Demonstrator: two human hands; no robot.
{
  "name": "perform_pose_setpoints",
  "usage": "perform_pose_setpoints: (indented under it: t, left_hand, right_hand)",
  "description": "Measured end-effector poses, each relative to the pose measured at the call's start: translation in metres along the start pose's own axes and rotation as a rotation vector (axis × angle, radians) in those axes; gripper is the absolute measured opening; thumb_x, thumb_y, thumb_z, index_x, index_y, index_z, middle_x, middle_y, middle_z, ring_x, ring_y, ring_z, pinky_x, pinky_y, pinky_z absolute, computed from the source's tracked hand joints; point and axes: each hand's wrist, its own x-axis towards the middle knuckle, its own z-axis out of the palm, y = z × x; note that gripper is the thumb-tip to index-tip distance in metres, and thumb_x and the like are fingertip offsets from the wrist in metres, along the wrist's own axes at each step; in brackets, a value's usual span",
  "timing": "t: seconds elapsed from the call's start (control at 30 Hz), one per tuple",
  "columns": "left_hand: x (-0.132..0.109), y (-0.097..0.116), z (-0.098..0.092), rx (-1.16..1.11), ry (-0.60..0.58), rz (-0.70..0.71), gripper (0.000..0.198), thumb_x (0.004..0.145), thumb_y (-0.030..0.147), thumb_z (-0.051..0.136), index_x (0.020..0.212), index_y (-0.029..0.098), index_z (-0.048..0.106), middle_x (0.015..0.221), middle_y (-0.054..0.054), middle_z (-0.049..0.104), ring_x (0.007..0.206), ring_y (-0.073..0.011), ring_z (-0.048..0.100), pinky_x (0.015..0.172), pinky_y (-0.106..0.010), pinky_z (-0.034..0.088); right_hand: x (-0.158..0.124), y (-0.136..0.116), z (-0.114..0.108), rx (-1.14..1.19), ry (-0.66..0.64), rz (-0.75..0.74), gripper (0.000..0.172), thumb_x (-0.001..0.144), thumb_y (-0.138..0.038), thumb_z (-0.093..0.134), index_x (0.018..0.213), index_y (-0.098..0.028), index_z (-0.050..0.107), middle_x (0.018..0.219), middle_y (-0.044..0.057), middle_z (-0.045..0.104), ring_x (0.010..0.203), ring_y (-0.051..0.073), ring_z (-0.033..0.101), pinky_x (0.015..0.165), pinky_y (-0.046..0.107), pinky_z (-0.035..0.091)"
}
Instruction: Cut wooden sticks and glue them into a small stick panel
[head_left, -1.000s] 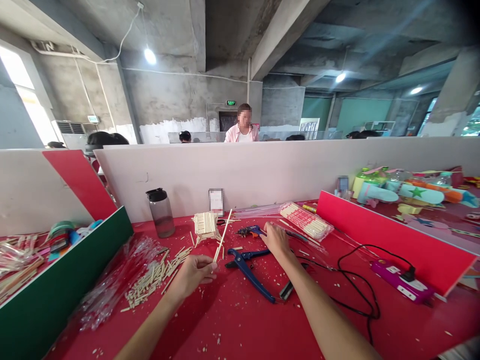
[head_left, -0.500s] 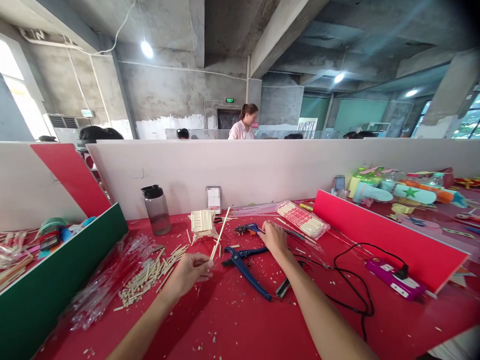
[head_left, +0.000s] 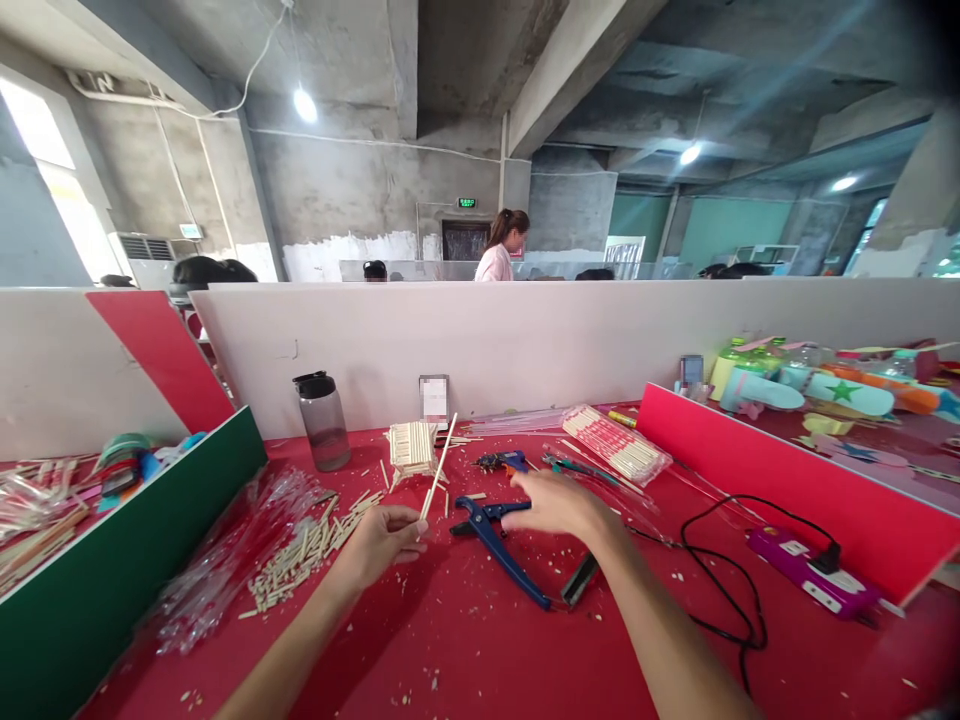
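My left hand (head_left: 388, 540) pinches a thin pale wooden stick (head_left: 438, 466), which slants up and to the right. Just behind its tip sits a small built piece of short sticks (head_left: 412, 450) on splayed legs. My right hand (head_left: 559, 503) has its fingers stretched and apart, holding nothing, beside the upper handle of a blue-handled cutter (head_left: 499, 553); whether it touches the handle I cannot tell. Beyond the fingers lies a glue gun (head_left: 504, 461) with a blue body. Cut stick pieces (head_left: 304, 550) lie heaped left of my left hand.
A dark water bottle (head_left: 322, 425) and a propped phone (head_left: 434, 400) stand by the white partition. Bagged sticks (head_left: 616, 440) lie at the back right. A black cord runs to a purple power strip (head_left: 814, 572). Green (head_left: 142, 530) and red (head_left: 787, 490) boards flank the table.
My right hand has come off the glue gun and moved back toward me, over by the cutter's handle. My left hand keeps the stick in nearly the same place.
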Motion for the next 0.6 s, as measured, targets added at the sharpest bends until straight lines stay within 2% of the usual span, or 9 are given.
perform_pose_setpoints:
  t: [0.07,0.13,0.17,0.2,0.27,0.33,0.4,0.5,0.6]
  left_hand:
    - [0.0,0.0,-0.002,-0.016,0.0,0.015,0.049,0.053,0.059,0.086,0.07,0.016,0.067,0.068,-0.002,0.07,0.069,-0.0199,0.071,0.068,-0.029,0.056]
    - [0.0,0.0,-0.003,-0.021,0.0,0.025,0.049,0.054,0.059,0.085,0.07,0.016,0.067,0.067,-0.001,0.069,0.068,-0.0195,0.07,0.067,-0.029,0.056]
    - [-0.001,0.0,-0.003,-0.018,0.003,0.028,0.049,0.054,0.059,0.085,0.07,0.016,0.067,0.067,-0.001,0.069,0.067,-0.0194,0.07,0.067,-0.029,0.056]
    - [-0.001,0.0,-0.004,-0.013,0.005,0.031,0.049,0.055,0.059,0.085,0.071,0.016,0.067,0.067,-0.001,0.069,0.068,-0.0194,0.07,0.068,-0.029,0.056]
    - [-0.001,0.001,-0.005,-0.004,0.006,0.035,0.047,0.056,0.058,0.085,0.073,0.016,0.068,0.068,-0.002,0.07,0.069,-0.0196,0.071,0.069,-0.029,0.056]
    - [-0.002,0.002,-0.007,0.001,0.011,0.036,0.047,0.057,0.057,0.085,0.075,0.016,0.07,0.071,-0.003,0.072,0.069,-0.0192,0.071,0.07,-0.029,0.056]
    - [-0.003,0.004,-0.01,0.002,0.013,0.036,0.047,0.057,0.056,0.085,0.076,0.016,0.07,0.073,-0.003,0.072,0.068,-0.0184,0.07,0.071,-0.029,0.056]
    - [-0.004,0.007,-0.014,-0.002,0.014,0.04,0.047,0.057,0.056,0.085,0.076,0.016,0.07,0.073,-0.002,0.072,0.068,-0.0176,0.069,0.071,-0.029,0.056]
    - [-0.007,0.011,-0.017,-0.006,0.01,0.035,0.048,0.056,0.058,0.084,0.076,0.015,0.071,0.071,-0.001,0.071,0.069,-0.0172,0.068,0.072,-0.029,0.056]
  right_hand:
    - [-0.012,-0.014,0.005,-0.046,-0.092,-0.009,0.089,0.057,-0.063,0.082,0.132,-0.02,0.06,0.139,0.02,0.056,0.13,0.041,0.048,0.102,0.045,0.038]
    - [-0.018,-0.028,0.015,-0.09,-0.128,-0.035,0.106,0.056,-0.063,0.082,0.145,-0.018,0.047,0.144,0.022,0.05,0.135,0.043,0.041,0.108,0.052,0.031]
    - [-0.019,-0.034,0.019,-0.11,-0.14,-0.045,0.109,0.057,-0.063,0.081,0.147,-0.016,0.043,0.143,0.023,0.051,0.135,0.043,0.041,0.109,0.054,0.029]
    - [-0.018,-0.038,0.023,-0.128,-0.141,-0.051,0.105,0.06,-0.061,0.08,0.147,-0.015,0.043,0.141,0.024,0.051,0.134,0.044,0.041,0.109,0.055,0.029]
    - [-0.014,-0.042,0.028,-0.16,-0.127,-0.065,0.087,0.069,-0.055,0.075,0.14,-0.011,0.051,0.136,0.026,0.054,0.131,0.044,0.043,0.106,0.055,0.033]
    - [-0.009,-0.039,0.029,-0.185,-0.101,-0.093,0.066,0.076,-0.047,0.069,0.129,-0.009,0.059,0.133,0.026,0.055,0.128,0.043,0.045,0.103,0.052,0.036]
    - [-0.005,-0.033,0.028,-0.19,-0.092,-0.133,0.052,0.079,-0.043,0.065,0.119,-0.011,0.064,0.13,0.024,0.057,0.127,0.042,0.047,0.103,0.05,0.036]
    - [-0.002,-0.021,0.021,-0.069,-0.097,-0.163,0.043,0.083,-0.046,0.061,0.115,-0.017,0.064,0.125,0.017,0.059,0.117,0.035,0.056,0.099,0.043,0.04]
    - [-0.001,-0.012,0.014,0.171,-0.084,-0.237,0.043,0.088,-0.045,0.057,0.124,-0.022,0.058,0.129,0.012,0.057,0.109,0.027,0.061,0.094,0.036,0.044]
